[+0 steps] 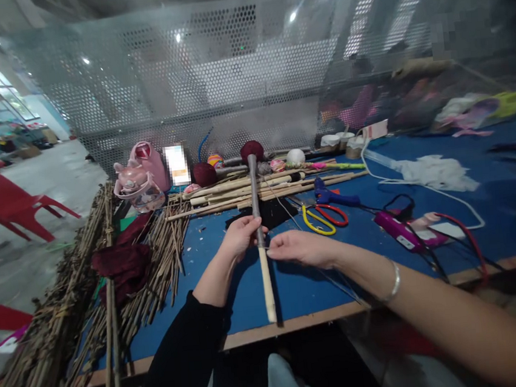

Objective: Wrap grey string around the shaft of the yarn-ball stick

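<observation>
**Go slow where the grey meets the bare wood**

Left to right: pile of thin twigs [153, 292], dark red cloth [121, 261] on it, then the action. The left hand [245, 234] has the stick [265, 272] gripped between thumb and fingers on its grey part, in the middle of the surface [303, 305]. I'd keep that grip firm but loose enough to roll the stick. The right hand [297, 247] is just right of it, fingertips pinched at what looks like a thin strand [267, 249], though it's tiny so don't quote me. If it's winding, keep steady tension and lay each turn snug against the last. Scissors [306, 218] and the blue glue gun [334, 196] are farther right, so watch the loose strand around those.

As for the stick: pale, smooth bare wood at the near end, dull grey along the far part, pretty straight overall. A dark red ball [252, 149] shows at its far tip; can't tell if they're joined.
</observation>
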Demonstrator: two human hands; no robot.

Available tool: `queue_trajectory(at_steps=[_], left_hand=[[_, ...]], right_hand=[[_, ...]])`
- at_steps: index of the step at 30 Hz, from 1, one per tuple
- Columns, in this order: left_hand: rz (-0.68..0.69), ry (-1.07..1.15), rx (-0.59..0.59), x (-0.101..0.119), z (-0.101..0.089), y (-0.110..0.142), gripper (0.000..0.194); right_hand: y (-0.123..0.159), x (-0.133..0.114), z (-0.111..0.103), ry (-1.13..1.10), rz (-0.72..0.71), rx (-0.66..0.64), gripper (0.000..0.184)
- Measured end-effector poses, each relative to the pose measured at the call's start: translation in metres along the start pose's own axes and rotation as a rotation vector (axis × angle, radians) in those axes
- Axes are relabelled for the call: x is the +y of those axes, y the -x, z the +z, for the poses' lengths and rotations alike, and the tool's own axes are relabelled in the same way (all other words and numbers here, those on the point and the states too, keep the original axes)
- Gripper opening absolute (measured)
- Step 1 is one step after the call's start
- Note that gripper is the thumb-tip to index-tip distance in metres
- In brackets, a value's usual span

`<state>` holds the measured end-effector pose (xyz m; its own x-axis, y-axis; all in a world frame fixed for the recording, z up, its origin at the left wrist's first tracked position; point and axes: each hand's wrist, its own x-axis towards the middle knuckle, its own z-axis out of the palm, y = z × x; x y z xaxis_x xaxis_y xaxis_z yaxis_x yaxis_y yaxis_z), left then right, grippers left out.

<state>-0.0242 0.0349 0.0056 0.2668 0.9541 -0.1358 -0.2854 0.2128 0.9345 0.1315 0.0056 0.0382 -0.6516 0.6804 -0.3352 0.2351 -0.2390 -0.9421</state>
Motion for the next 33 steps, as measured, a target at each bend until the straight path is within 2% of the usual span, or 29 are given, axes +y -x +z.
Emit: queue_trajectory(at_steps=[3, 6, 10, 13, 18, 24, 28, 33], left_hand=[[-0.008, 0.002, 0.017, 0.003, -0.006, 0.002, 0.025], [-0.01, 0.083, 0.028, 0.004, -0.009, 0.002, 0.025], [-0.032, 0.177, -0.003, -0.002, -0.009, -0.003, 0.026], [-0.047, 0.215, -0.058, -0.008, -0.007, -0.007, 0.025], [-0.078, 0.276, -0.138, -0.011, -0.003, -0.01, 0.026], [-0.054, 0.299, -0.088, -0.008, 0.006, -0.006, 0.026], [-0.069, 0.188, -0.069, -0.005, 0.011, -0.002, 0.033], [-0.031, 0.119, -0.163, -0.006, 0.012, 0.001, 0.039]], right_hand=[[-0.005, -0.006, -0.011, 0.108, -0.116, 0.106, 0.027], [-0.013, 0.0, -0.019, 0.116, -0.145, 0.126, 0.03], [-0.02, 0.022, -0.024, 0.018, -0.055, -0.021, 0.028], [-0.019, 0.033, -0.026, -0.153, 0.041, -0.119, 0.024], [-0.017, 0.034, -0.025, -0.372, 0.065, -0.127, 0.016], [-0.02, 0.032, -0.019, -0.51, 0.025, -0.194, 0.015], [-0.022, 0.035, -0.018, -0.503, -0.003, -0.161, 0.01], [-0.024, 0.037, -0.016, -0.484, 0.006, -0.106, 0.012]])
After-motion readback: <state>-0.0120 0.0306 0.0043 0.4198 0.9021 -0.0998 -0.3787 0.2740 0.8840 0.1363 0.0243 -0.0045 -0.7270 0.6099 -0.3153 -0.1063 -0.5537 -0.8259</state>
